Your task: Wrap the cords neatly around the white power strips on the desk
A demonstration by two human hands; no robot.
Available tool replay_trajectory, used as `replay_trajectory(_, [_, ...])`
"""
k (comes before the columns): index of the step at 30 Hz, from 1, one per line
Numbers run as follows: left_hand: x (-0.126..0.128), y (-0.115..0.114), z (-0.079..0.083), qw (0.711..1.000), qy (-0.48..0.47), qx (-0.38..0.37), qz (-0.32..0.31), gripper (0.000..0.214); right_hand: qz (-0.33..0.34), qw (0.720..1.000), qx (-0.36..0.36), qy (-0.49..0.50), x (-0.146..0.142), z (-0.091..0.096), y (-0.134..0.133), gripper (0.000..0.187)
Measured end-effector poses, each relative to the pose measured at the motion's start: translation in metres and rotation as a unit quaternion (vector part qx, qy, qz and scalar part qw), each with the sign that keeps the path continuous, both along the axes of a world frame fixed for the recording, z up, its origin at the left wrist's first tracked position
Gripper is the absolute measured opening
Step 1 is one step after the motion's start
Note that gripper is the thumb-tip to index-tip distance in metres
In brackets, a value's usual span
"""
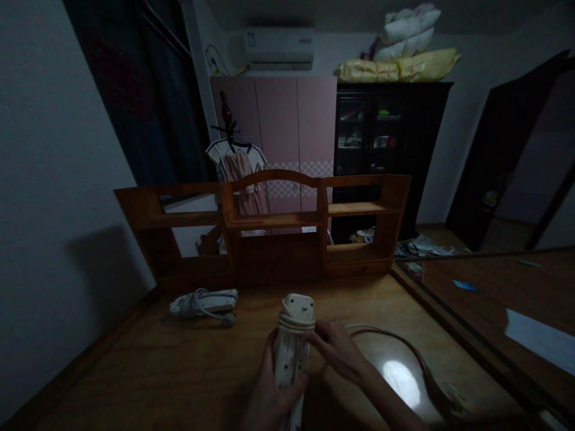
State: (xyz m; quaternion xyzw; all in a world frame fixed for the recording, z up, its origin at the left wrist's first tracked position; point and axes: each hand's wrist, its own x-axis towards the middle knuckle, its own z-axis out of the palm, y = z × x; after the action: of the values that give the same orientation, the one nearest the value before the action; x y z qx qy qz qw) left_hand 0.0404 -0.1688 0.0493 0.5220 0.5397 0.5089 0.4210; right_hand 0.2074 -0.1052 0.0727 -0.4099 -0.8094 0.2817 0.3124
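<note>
A white power strip (287,359) stands upright in front of me, tilted a little, with its cord (296,325) wound several times round its upper part. My left hand (275,389) is wrapped round the strip's lower part. At the wound turns, my right hand (339,347) has its fingers closed on the cord at the strip's right side. A loose length of cord (395,335) curves away over the tabletop to the right. Left of my hands lies a second white power strip (204,303), wrapped in its own grey cord, its plug on the wood.
A wooden shelf unit (278,224) borders the back of the wooden tabletop (202,365). To the right, a darker surface (485,299) holds a white sheet (539,338) and a small blue card (465,285). A bright reflection lies near my right forearm.
</note>
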Motion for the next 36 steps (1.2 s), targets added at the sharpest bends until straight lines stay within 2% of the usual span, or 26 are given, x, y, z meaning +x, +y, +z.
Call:
replay_trajectory(7, [0.002, 0.005, -0.008, 1.000, -0.024, 0.014, 0.007, 0.085, -0.043, 0.999, -0.015, 0.014, -0.006, -0.002, 0.000, 0.055])
replay_trajectory(12, [0.001, 0.011, -0.010, 0.997, -0.019, 0.011, 0.070, 0.086, 0.022, 0.999, -0.030, 0.036, -0.002, 0.004, 0.006, 0.046])
replay_trajectory(14, [-0.002, 0.012, -0.009, 0.996, -0.057, -0.008, 0.070, 0.090, 0.051, 0.998, -0.026, 0.038, 0.002, 0.001, 0.011, 0.040])
replay_trajectory(17, [-0.007, 0.009, -0.002, 0.986, -0.151, -0.046, 0.051, 0.083, 0.066, 0.998, -0.019, 0.006, 0.011, -0.013, 0.021, 0.033])
replay_trajectory(20, [-0.014, 0.006, 0.004, 0.981, -0.173, -0.048, 0.079, 0.076, 0.040, 0.997, 0.026, -0.058, 0.023, -0.033, 0.032, 0.026])
replay_trajectory(24, [-0.036, 0.011, -0.002, 0.983, -0.110, -0.035, 0.146, 0.077, -0.036, 0.984, 0.131, -0.112, 0.044, -0.047, 0.042, 0.027])
replay_trajectory(26, [-0.048, 0.017, -0.010, 0.983, -0.072, -0.043, 0.161, 0.079, -0.048, 0.977, 0.170, -0.119, 0.052, -0.043, 0.041, 0.029])
replay_trajectory(29, [-0.057, 0.026, -0.022, 0.985, -0.034, -0.035, 0.163, 0.080, -0.054, 0.952, 0.246, -0.173, 0.053, -0.027, 0.030, 0.026])
replay_trajectory(32, [-0.054, 0.030, -0.029, 0.985, 0.021, -0.015, 0.171, 0.077, -0.054, 0.920, 0.308, -0.236, 0.046, -0.006, 0.012, 0.019])
replay_trajectory(36, [-0.041, 0.033, -0.030, 0.979, 0.102, 0.020, 0.177, 0.075, -0.026, 0.891, 0.345, -0.295, 0.040, 0.018, -0.011, 0.008])
